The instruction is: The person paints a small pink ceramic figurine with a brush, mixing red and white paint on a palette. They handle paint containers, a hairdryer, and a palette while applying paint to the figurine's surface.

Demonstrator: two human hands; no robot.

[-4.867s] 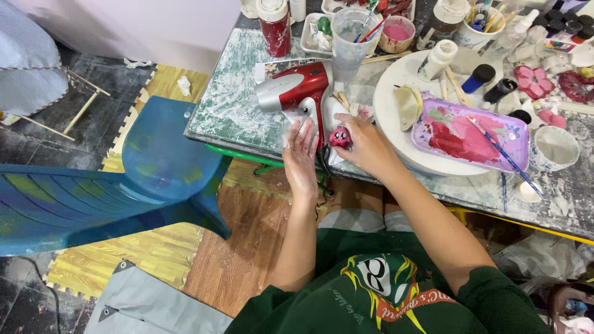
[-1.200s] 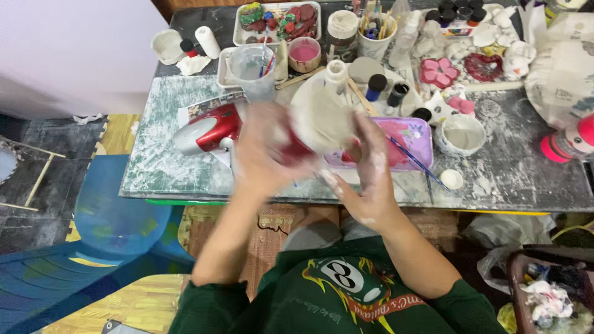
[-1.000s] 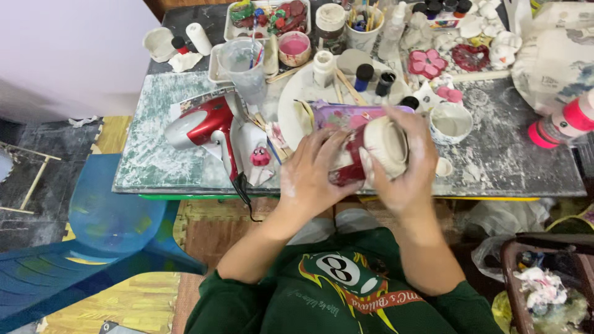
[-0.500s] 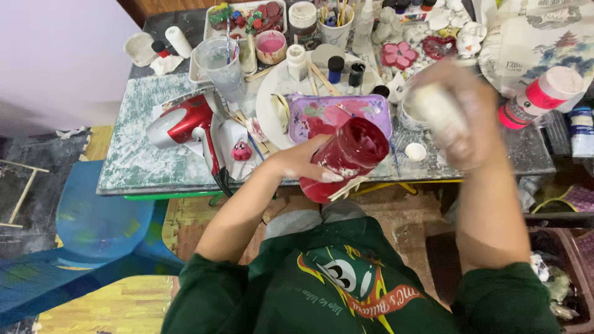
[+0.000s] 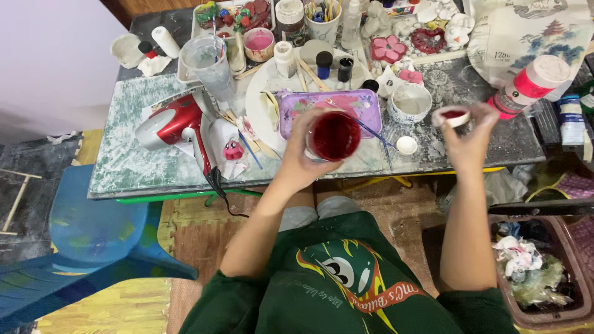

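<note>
My left hand (image 5: 304, 162) grips an open jar of dark red paint (image 5: 334, 136), held upright above the front edge of the paint-spattered table (image 5: 133, 167). My right hand (image 5: 468, 139) is raised to the right and holds the jar's white lid (image 5: 455, 117), its red-smeared underside turned up. Just behind the jar lies a purple palette tray (image 5: 303, 106) smeared with pink and red, with a thin brush (image 5: 371, 133) resting across it.
A red hair dryer (image 5: 173, 120) lies at the table's left, by a small pink figure on paper (image 5: 232, 149). Cups, paint bottles and clay pieces crowd the back. A blue chair (image 5: 86, 229) stands left; a waste bin (image 5: 538, 266) at lower right.
The head view swung right over the table. My hands twisted the lid off the red jar and drew apart; the right hand moved right and came lower with the lid.
</note>
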